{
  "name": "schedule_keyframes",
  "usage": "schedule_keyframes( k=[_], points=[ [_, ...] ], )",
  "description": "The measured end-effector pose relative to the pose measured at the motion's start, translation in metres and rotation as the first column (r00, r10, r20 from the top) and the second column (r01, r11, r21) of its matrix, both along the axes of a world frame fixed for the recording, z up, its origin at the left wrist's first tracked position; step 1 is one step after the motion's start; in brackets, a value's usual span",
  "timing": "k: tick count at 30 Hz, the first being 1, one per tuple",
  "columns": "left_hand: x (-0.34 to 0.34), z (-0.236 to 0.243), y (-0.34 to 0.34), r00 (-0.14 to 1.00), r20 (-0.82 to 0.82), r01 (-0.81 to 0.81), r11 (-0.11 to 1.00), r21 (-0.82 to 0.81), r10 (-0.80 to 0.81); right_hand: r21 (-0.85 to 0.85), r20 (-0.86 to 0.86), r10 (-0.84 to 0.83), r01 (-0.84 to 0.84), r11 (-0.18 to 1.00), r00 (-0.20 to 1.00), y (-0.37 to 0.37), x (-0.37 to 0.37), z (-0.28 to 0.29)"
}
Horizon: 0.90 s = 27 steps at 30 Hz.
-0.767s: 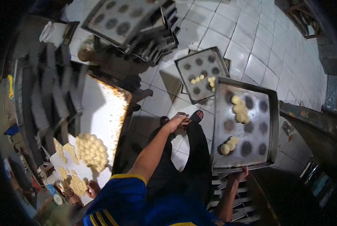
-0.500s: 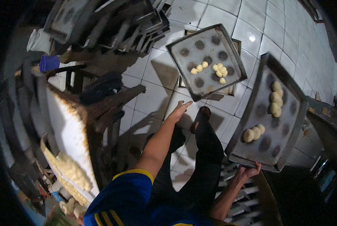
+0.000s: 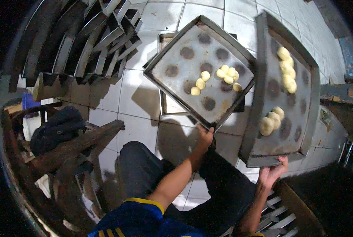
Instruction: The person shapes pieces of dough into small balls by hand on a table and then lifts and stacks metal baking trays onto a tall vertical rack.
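A square metal baking tray with dark round spots lies atop other trays on the floor. Small dough balls sit on it in two groups. At its near corner, my left hand has its fingers closed on the rim. My right hand grips the near edge of a second baking tray, which is held up and tilted on the right. This one carries two rows of pale dough pieces, pressed against each other. The fingers under its edge are partly hidden.
Stacked empty metal trays rise at the upper left. A wooden stand with dark cloth on it is at the left, beside a blue container. White floor tiles lie between. More metal trays show at the lower right.
My left hand has reached the near corner of the floor tray and closed on it. The right-hand tray has come closer to that tray. The view has shifted and my knees are more bent.
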<state>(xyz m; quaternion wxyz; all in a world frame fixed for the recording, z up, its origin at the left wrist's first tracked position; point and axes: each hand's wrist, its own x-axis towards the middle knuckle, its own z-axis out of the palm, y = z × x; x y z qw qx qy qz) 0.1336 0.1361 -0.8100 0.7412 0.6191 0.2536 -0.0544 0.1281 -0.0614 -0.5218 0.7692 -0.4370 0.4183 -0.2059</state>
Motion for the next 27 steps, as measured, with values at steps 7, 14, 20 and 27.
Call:
schedule_keyframes(
  k=[7,14,20,27],
  points=[
    [-0.001,0.011,0.087,0.953,-0.29,-0.129,0.985,-0.114,0.091,0.172,0.104,0.227,-0.243,0.955,0.968,0.053,0.063,-0.083],
    [0.07,0.187,0.152,0.991,-0.105,-0.1,0.97,-0.221,0.078,0.283,0.159,0.236,-0.273,0.92,0.959,0.163,0.106,-0.164],
    [0.099,0.118,0.219,0.984,-0.079,0.175,0.951,0.256,-0.16,0.25,-0.091,0.773,-0.737,0.628,0.628,0.149,0.104,-0.157],
    [0.117,0.07,0.273,0.987,-0.162,-0.004,0.998,-0.066,-0.007,-0.08,-0.559,0.644,-0.807,0.585,0.522,-0.026,0.061,-0.238]
  ],
)
